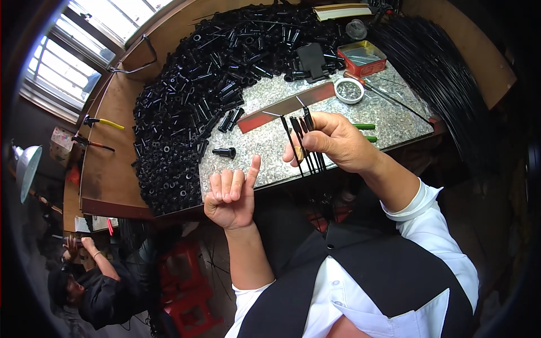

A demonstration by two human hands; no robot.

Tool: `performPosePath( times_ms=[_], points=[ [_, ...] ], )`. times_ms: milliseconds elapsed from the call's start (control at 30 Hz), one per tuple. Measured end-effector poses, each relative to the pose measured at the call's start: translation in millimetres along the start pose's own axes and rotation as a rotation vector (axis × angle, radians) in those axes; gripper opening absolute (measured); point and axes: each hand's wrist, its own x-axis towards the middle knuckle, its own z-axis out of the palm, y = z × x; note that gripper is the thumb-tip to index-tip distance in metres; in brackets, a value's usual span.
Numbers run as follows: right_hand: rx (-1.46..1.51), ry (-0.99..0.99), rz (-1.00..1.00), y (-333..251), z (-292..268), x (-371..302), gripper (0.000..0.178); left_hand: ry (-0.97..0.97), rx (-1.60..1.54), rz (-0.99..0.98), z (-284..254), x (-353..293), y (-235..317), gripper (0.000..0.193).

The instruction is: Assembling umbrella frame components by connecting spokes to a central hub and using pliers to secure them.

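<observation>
My right hand (338, 141) grips several thin black rods (310, 160) above the front edge of the worktop. They hang downward from the fingers, and thin bright metal pieces stick out at the upper ends of some. To its left, my left hand (234, 197) is turned palm up, with one finger raised and the others curled in. Whatever those curled fingers may hold is hidden. Beyond it a single black tubular part (224, 152) lies on the speckled worktop (265, 152). A long metal bar with red on its side (286, 107) lies behind my hands.
A big heap of black tubular parts (191, 112) fills the left and back. At right are a white bowl of small metal pieces (349, 90), a red tin (363, 59), green handles (365, 132) and a long black rod bundle (439, 73). Another person (107, 287) works at lower left.
</observation>
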Motion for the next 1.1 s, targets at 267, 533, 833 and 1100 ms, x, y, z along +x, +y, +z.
performPosePath(
  times_ms=[267, 533, 833, 1100],
  points=[
    [-0.013, 0.006, 0.009, 2, -1, -2, 0.039, 0.024, 0.008, 0.018, 0, -1, 2, 0.011],
    [-0.012, 0.001, 0.003, 1, -2, -1, 0.039, 0.079, -0.019, 0.051, -2, -1, 5, 0.01],
    [-0.001, -0.001, 0.011, 2, -1, -1, 0.04, 0.142, -0.136, 0.099, -13, -3, 11, 0.017],
    [0.001, -0.033, 0.027, 0, -2, -1, 0.04, 0.053, 0.506, 0.019, 5, 1, 3, 0.031]
  ],
)
